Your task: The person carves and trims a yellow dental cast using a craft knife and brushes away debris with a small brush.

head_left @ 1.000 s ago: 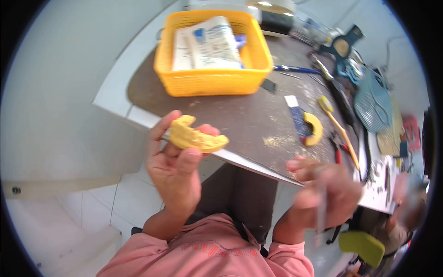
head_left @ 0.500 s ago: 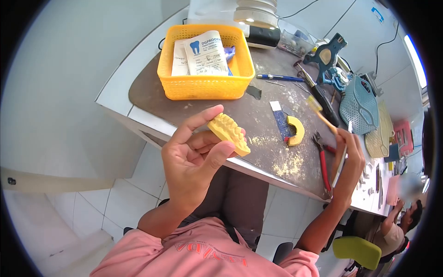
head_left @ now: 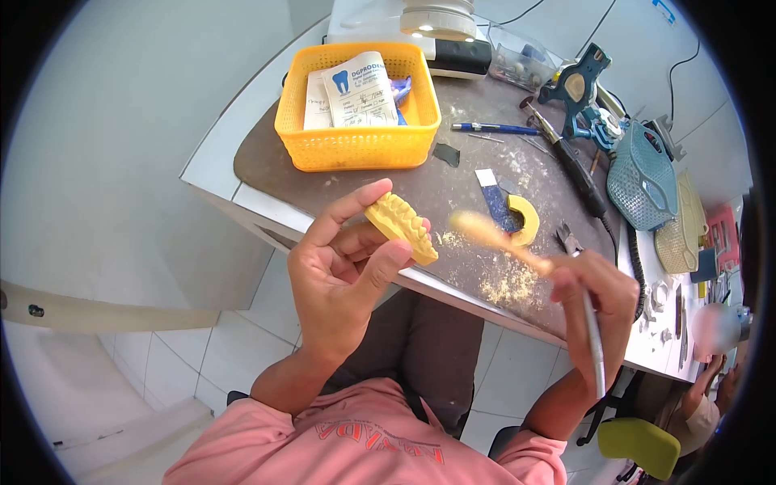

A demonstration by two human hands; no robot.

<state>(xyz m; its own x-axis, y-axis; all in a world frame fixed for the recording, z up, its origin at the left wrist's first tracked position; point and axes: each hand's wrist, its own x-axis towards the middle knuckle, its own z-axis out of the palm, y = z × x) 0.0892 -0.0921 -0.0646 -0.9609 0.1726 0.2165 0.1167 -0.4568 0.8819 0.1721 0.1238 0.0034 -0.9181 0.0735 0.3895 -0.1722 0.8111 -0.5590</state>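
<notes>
Pinched between the thumb and fingers of my left hand point(head_left: 333, 287) is a yellow dental cast point(head_left: 399, 228), its row of teeth facing up and to the right. My right hand point(head_left: 600, 293) grips a toothbrush point(head_left: 503, 241), blurred by motion, with its head a short way right of the cast. A slim silver-handled instrument point(head_left: 596, 347) is also in that hand, pointing down. On the mat lie a yellow horseshoe-shaped piece point(head_left: 529, 224), a blue strip point(head_left: 495, 200) with a white end, and pale yellow powder point(head_left: 513, 284). Pliers point(head_left: 568, 239) are partly hidden behind my right hand.
A yellow basket point(head_left: 356, 153) with paper slips stands at the back left, beneath a lamp point(head_left: 439, 20). To the right lie a blue pen point(head_left: 497, 128), a corded handpiece point(head_left: 570, 162), a blue articulator point(head_left: 578, 89) and a blue basket point(head_left: 643, 178). Another person sits far right.
My right hand has brought the toothbrush left and down, from upright near the handpiece to level beside the cast. The left hand still holds the cast in nearly the same place.
</notes>
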